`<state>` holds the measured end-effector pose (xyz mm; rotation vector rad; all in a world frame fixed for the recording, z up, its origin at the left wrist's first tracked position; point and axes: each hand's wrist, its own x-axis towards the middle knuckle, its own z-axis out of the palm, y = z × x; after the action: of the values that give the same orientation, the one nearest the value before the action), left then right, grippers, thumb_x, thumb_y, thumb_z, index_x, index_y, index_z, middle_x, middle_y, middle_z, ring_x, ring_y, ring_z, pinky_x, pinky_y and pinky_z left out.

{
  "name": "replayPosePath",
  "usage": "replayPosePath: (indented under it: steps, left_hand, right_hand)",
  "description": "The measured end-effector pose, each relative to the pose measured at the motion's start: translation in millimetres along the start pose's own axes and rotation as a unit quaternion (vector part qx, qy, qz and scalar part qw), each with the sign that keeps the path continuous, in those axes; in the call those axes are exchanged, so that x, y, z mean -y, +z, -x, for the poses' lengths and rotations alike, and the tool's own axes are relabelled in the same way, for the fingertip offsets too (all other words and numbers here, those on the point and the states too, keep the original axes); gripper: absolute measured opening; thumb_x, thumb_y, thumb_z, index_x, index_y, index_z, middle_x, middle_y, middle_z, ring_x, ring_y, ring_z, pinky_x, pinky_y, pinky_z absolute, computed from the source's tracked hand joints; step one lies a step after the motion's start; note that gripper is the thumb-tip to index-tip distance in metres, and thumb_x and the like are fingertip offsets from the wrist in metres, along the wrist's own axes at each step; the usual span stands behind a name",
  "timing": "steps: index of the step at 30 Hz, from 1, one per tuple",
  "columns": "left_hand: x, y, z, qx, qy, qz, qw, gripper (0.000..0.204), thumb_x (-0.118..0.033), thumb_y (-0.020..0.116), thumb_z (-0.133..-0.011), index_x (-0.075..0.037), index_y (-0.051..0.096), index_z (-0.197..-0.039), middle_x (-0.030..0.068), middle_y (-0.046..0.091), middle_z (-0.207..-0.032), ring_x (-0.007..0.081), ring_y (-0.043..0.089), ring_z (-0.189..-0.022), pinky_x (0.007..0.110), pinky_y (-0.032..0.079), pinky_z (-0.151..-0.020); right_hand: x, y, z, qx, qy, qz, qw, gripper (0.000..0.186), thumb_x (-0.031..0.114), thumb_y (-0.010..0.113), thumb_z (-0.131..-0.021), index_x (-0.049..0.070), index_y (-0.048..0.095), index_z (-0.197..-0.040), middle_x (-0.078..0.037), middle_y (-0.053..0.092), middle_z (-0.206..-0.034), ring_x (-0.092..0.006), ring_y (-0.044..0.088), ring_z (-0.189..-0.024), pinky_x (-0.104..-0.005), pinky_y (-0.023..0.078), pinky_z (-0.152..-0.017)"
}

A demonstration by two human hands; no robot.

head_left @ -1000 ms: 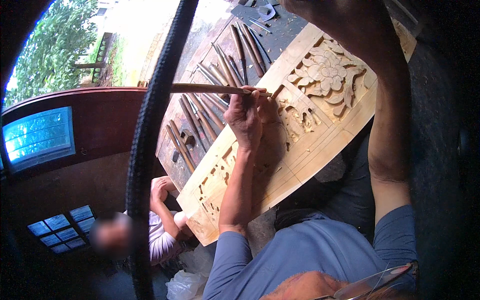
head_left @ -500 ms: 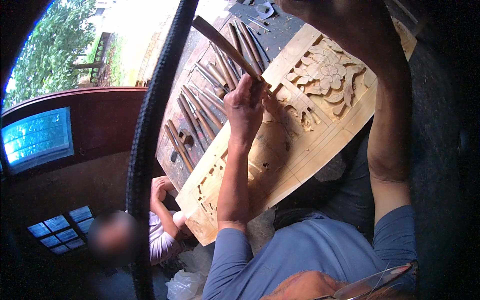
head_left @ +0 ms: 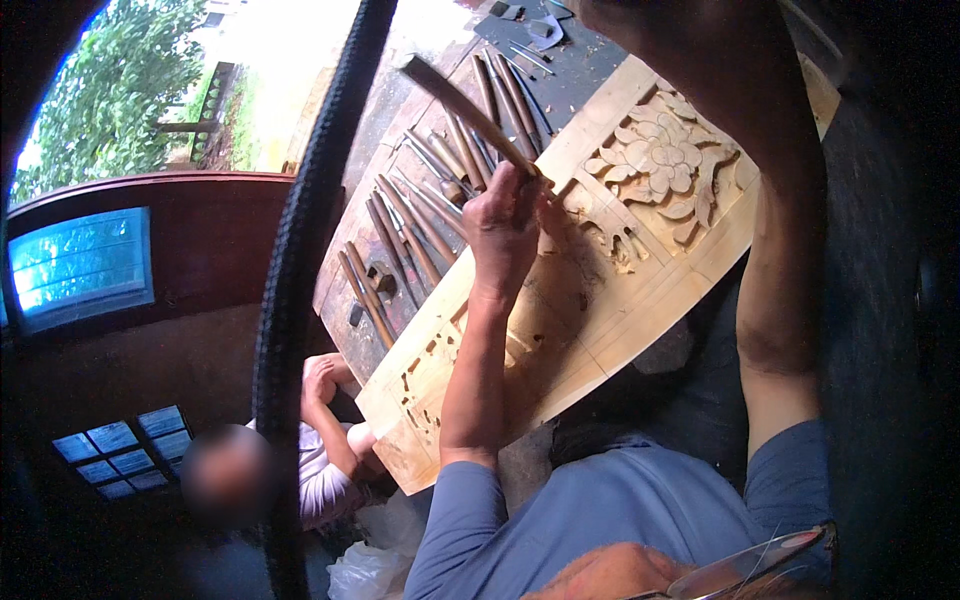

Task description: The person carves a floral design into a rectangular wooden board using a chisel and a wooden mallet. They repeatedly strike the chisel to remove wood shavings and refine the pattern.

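Note:
My left hand [head_left: 502, 222] is closed around a carving chisel [head_left: 462, 105], whose long handle slants up and to the left. The chisel's lower end reaches the pale wooden panel [head_left: 560, 345]; its cutting edge is hidden by my hand and shadow. Chips and small cut hollows lie just right of it. Farther right on the panel, a flower with leaves [head_left: 665, 155] stands out in relief. My right arm is raised along the right side, and the dark right hand [head_left: 625, 25] is cut off by the upper edge, so its fingers cannot be made out.
Several wooden-handled carving tools [head_left: 425, 245] lie in rows on the table [head_left: 345, 225] beyond the panel. Thin rods [head_left: 530, 58] rest at the back. Another person [head_left: 335, 470] sits at the lower left, near a clear plastic bag [head_left: 365, 572]. A dark cord [head_left: 290, 250] crosses the view.
The view has shifted slightly, so the panel and tools appear a little farther right. The top of the chisel's handle sits a bit lower; my left hand keeps its hold.

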<state>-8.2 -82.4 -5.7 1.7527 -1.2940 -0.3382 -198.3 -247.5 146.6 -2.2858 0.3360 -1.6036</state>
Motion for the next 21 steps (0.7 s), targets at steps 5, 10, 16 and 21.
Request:
replayPosePath:
  steps: [5, 10, 16, 21]
  left_hand:
    - [-4, -9, 1, -0.004, 0.022, -0.078, 0.997, 0.005, -0.006, 0.067, -0.100, -0.001, 0.067, -0.101, 0.0085, 0.074, -0.080, 0.0127, 0.072, -0.071, 0.029, 0.057, -0.063]
    - [0, -2, -4, -0.012, 0.029, 0.000, 1.000, 0.002, -0.003, 0.065, -0.099, -0.001, 0.066, -0.100, 0.0092, 0.075, -0.080, 0.0134, 0.073, -0.071, 0.028, 0.056, -0.064]
    - [-1, -5, -2, -0.028, 0.059, -0.064, 0.996, 0.010, -0.005, 0.071, -0.094, -0.004, 0.061, -0.093, 0.0152, 0.070, -0.076, 0.0307, 0.072, -0.068, 0.039, 0.053, -0.058]
    - [-2, -1, -3, -0.021, 0.064, -0.079, 0.995, 0.015, -0.006, 0.072, -0.091, -0.006, 0.057, -0.091, 0.0204, 0.066, -0.075, 0.0414, 0.068, -0.070, 0.047, 0.050, -0.057]
  right_hand:
    - [5, 11, 1, 0.008, -0.002, -0.011, 1.000, 0.050, -0.005, 0.074, -0.075, 0.005, 0.071, -0.123, -0.012, 0.077, -0.101, -0.0219, 0.075, -0.091, -0.0350, 0.059, -0.083]
    - [8, 4, -9, 0.016, -0.017, 0.014, 1.000, 0.050, -0.005, 0.074, -0.074, 0.005, 0.071, -0.123, -0.012, 0.077, -0.101, -0.0221, 0.075, -0.091, -0.0351, 0.059, -0.084]
    - [19, 28, -22, 0.031, -0.049, 0.023, 0.998, 0.050, -0.006, 0.074, -0.074, 0.005, 0.071, -0.123, -0.013, 0.077, -0.101, -0.0224, 0.075, -0.092, -0.0351, 0.059, -0.084]
    - [11, 28, -42, 0.081, -0.087, 0.069, 0.990, 0.049, -0.005, 0.073, -0.074, 0.005, 0.071, -0.122, -0.013, 0.077, -0.101, -0.0229, 0.075, -0.094, -0.0354, 0.059, -0.086]
